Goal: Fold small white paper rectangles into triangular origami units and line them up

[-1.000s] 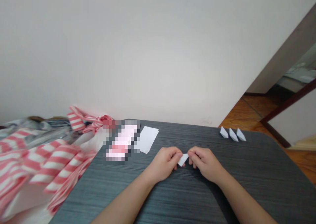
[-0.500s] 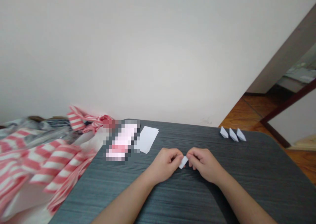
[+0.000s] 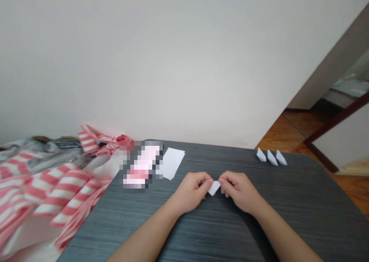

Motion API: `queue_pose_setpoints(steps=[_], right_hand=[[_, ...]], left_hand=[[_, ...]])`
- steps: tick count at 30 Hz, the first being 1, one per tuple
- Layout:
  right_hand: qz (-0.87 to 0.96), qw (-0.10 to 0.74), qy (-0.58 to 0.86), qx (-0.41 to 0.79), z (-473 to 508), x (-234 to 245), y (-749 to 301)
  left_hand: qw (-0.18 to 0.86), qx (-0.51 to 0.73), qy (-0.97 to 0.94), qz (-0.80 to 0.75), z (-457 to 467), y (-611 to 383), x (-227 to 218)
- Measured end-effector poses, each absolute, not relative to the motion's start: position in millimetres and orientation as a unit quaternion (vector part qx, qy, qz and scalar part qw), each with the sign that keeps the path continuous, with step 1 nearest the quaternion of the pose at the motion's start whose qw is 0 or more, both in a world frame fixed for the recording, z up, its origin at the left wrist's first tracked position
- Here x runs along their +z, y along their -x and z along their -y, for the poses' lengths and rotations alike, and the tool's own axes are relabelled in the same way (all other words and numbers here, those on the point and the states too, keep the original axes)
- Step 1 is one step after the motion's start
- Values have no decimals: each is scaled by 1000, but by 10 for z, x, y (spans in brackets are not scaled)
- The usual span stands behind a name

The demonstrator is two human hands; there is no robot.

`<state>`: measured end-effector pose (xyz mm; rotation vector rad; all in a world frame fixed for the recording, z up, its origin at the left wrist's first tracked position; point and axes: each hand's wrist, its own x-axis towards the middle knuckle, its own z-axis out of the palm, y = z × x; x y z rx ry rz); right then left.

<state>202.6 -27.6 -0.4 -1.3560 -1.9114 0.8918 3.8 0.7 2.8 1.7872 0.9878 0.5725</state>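
A small piece of folded white paper [image 3: 214,188] is held between my two hands, just above the dark table. My left hand [image 3: 195,189] pinches its left corner between thumb and curled fingers. On the other side, my right hand [image 3: 235,187] grips the right corner in the same way. The paper's lower part points down toward me, while its edges under the fingertips are hidden. Three folded white paper pieces [image 3: 272,157] with pointed ends stand in a row at the table's far right. A small stack of white paper sheets [image 3: 172,163] lies beyond my left hand.
Left of the sheets lies a pixelated pinkish rectangular thing [image 3: 142,166]. Red-and-white striped cloth [image 3: 57,187] is heaped beside the left edge of the dark wood-grain table [image 3: 129,216]. A pale wall [image 3: 178,62] rises behind it, and wooden floor [image 3: 276,135] shows at the right.
The hands have moved slightly apart, and the folded paper between them now shows a wider, more open face. The sheets and the folded pieces stay where they were.
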Motion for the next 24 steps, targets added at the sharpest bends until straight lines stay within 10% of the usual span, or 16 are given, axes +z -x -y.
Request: queue_pose_setpoints(steps=[24], right_hand=[[701, 309, 534, 357, 260, -47, -2050]], left_hand=[[493, 233, -718, -433, -12, -34, 35]])
